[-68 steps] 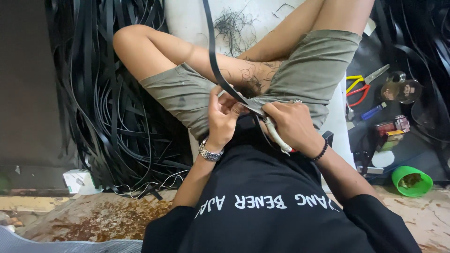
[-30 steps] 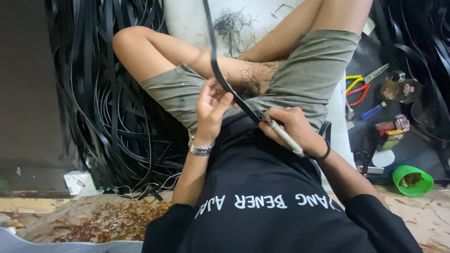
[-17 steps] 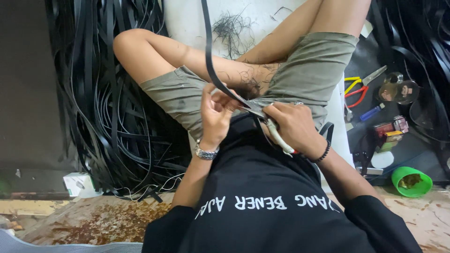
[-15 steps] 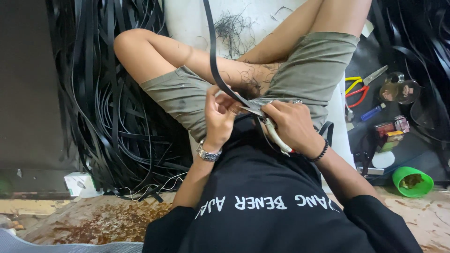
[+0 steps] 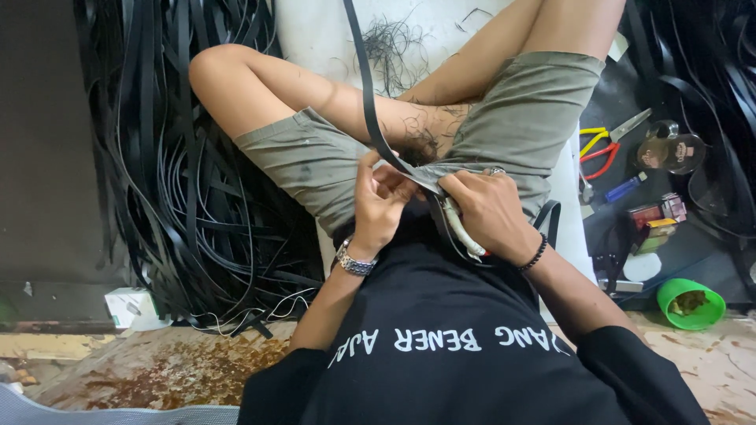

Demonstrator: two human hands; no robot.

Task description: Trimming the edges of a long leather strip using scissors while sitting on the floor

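Over the lap, the left hand (image 5: 378,201) pinched a long black strip (image 5: 364,102) while the right hand (image 5: 488,212) gripped a white-handled tool (image 5: 465,236) against it; many strips (image 5: 181,173) lay heaped alongside.

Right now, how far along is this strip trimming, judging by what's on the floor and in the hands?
Done: fine black shavings lie on the white mat. In hand: the left hand pinches the black strip over the lap while the right hand grips a white-handled tool against it. Left: a big pile of black strips; whether those are trimmed can't be told.
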